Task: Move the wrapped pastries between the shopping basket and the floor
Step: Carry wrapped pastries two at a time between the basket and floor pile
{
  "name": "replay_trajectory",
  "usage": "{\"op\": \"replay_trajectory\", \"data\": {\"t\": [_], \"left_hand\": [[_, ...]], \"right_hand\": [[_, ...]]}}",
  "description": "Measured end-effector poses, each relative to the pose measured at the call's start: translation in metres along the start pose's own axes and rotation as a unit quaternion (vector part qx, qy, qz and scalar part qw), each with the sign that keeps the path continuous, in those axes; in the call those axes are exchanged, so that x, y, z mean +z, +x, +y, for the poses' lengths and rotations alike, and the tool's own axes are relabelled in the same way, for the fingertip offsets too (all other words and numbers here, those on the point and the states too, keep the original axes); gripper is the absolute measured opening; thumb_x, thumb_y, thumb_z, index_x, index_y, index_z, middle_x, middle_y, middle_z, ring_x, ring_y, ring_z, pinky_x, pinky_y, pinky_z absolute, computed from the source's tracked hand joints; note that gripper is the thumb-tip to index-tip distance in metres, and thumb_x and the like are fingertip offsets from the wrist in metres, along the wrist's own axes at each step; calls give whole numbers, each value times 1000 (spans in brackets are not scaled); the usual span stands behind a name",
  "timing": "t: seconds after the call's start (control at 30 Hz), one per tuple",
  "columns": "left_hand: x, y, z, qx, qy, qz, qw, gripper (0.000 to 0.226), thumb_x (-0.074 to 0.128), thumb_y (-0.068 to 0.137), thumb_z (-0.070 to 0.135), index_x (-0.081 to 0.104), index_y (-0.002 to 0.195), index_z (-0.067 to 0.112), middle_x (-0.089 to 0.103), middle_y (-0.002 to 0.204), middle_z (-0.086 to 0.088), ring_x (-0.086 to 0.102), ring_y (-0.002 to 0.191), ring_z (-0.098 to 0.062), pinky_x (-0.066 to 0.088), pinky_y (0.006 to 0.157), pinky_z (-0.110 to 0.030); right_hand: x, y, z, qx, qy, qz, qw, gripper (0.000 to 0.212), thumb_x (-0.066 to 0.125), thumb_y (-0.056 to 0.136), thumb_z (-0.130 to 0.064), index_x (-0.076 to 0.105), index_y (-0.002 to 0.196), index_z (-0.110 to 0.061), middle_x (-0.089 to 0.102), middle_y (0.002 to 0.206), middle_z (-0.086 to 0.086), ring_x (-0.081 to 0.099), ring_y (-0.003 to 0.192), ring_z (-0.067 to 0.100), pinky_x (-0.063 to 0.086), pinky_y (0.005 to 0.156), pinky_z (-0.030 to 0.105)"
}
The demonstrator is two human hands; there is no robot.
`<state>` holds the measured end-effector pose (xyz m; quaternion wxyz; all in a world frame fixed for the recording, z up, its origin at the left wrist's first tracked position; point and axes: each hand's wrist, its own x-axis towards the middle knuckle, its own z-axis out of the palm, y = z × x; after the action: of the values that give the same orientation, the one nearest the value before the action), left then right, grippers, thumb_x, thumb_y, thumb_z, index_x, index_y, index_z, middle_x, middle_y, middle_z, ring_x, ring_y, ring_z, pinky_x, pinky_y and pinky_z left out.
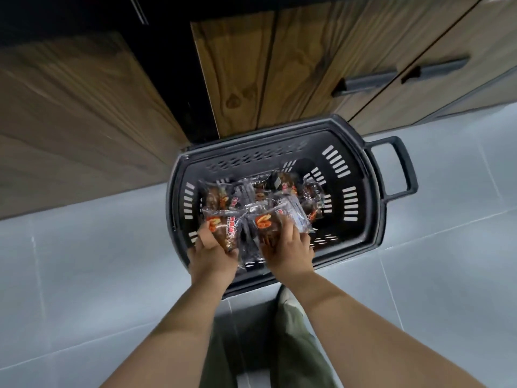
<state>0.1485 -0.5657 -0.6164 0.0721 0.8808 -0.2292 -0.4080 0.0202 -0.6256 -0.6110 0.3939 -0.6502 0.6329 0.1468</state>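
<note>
Grey floor tiles (84,261) run up to wooden cabinet doors (307,65), and a black shopping basket (376,191) sits on them. Wrapped pastries (310,197) lie heaped inside, their print too blurred to read. Over the basket's near side the left hand (214,250) grips a packet (223,226) and the right hand (291,249) grips a second packet (265,222). Both hands' fingertips are hidden under the wrappers.

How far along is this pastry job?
Nothing looks moved: the visible floor holds no pastries. In hand: the left hand and right hand both grip wrapped pastries above the basket. Left, if emptying: the pile inside it.
</note>
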Motion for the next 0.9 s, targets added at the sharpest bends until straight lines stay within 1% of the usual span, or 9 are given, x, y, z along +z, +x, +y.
{"op": "replay_trajectory", "data": {"t": [0.2, 0.27, 0.33, 0.4, 0.47, 0.57, 0.63, 0.77, 0.9], "left_hand": [[-12, -5, 15, -11, -3, -22, 1000, 89, 65, 83, 36, 1, 145, 29, 14, 147, -6, 22, 135, -28, 29, 111, -40], [-33, -15, 29, 25, 7, 3, 1000, 81, 62, 85, 35, 7, 144, 29, 12, 146, -4, 20, 135, -27, 26, 112, -40], [-63, -29, 45, 75, -16, 40, 996, 67, 59, 87, 29, 22, 142, 24, 16, 144, -3, 22, 134, -26, 24, 113, -39], [-98, -47, 63, 122, -48, 82, 988, 48, 57, 88, 21, 41, 134, 17, 22, 143, -3, 25, 134, -25, 24, 114, -35], [-137, -71, 82, 159, -64, 123, 978, 36, 56, 90, 17, 52, 125, 15, 32, 138, -6, 34, 129, -24, 28, 109, -30], [-189, -109, 110, 211, -62, 150, 964, 26, 53, 92, 20, 57, 117, 17, 53, 118, -4, 50, 110, -20, 36, 91, -25], [-225, -144, 125, 243, -50, 156, 956, 19, 51, 92, 23, 60, 109, 20, 60, 106, 3, 56, 101, -15, 39, 84, -24], [-287, -223, 141, 275, -37, 146, 949, 9, 52, 91, 30, 59, 97, 27, 61, 90, 12, 58, 90, -11, 46, 81, -27], [-327, -288, 140, 283, -18, 151, 947, 8, 53, 91, 36, 59, 92, 31, 60, 87, 17, 56, 87, -5, 41, 75, -25]], "right_hand": [[-4, 0, -5, 9, -1, -24, 1000, 85, 54, 90, -46, -4, 149, -30, 1, 158, 3, 13, 143, 29, 19, 116, 42], [-21, -10, -15, -7, 37, 8, 999, 85, 58, 89, -41, 1, 150, -26, 7, 156, 6, 13, 142, 29, 18, 116, 42], [-48, -25, -29, -29, 72, 53, 996, 80, 60, 88, -31, 10, 149, -20, 17, 151, 8, 18, 139, 29, 18, 116, 41], [-82, -45, -47, -50, 87, 85, 991, 68, 58, 90, -28, 22, 146, -16, 25, 147, 7, 23, 135, 27, 22, 113, 39], [-118, -71, -66, -73, 108, 79, 988, 53, 55, 93, -31, 36, 140, -16, 35, 141, 4, 32, 131, 22, 29, 108, 35], [-166, -111, -91, -125, 118, 55, 984, 37, 56, 93, -30, 53, 129, -20, 52, 127, -1, 50, 111, 12, 37, 93, 22], [-197, -147, -110, -157, 123, 65, 978, 34, 59, 91, -29, 57, 125, -23, 56, 120, -5, 52, 101, 6, 37, 89, 18], [-247, -224, -140, -216, 159, 104, 958, 30, 60, 90, -30, 58, 119, -25, 59, 112, -11, 56, 100, 4, 38, 86, 16], [-278, -287, -153, -264, 199, 126, 935, 29, 60, 91, -31, 55, 119, -30, 60, 109, -16, 56, 99, 0, 40, 84, 15]]}}
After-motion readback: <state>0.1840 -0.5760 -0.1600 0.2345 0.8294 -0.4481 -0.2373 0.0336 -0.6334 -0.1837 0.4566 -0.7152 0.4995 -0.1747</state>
